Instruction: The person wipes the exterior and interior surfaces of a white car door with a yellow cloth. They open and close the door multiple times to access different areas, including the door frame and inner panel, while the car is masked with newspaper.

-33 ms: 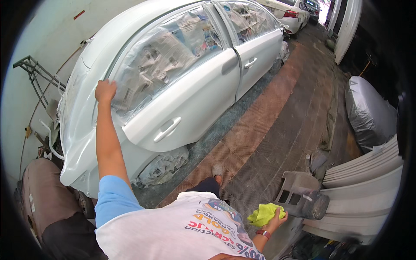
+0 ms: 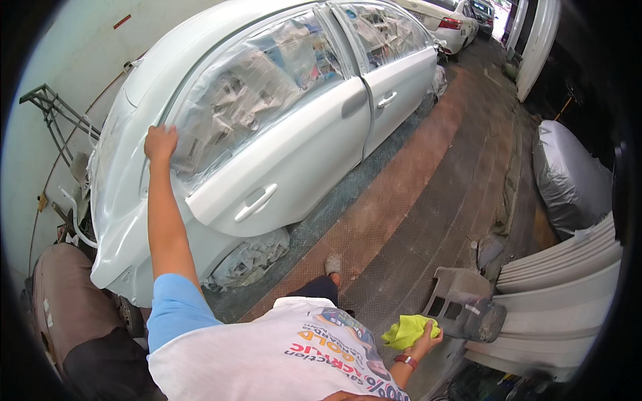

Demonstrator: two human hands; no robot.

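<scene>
signs: small red strip (image 2: pixel 122 21) on wall, upper left | packages, screens: none

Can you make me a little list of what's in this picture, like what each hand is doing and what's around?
left hand: pressed on the white car, by the rear window edge
right hand: holding a yellow-green cloth
car windows: covered with newspaper
rear wheel: wrapped in newspaper too
floor: brown and grey
on the right: a grey covered shape, stacked white panels
</scene>
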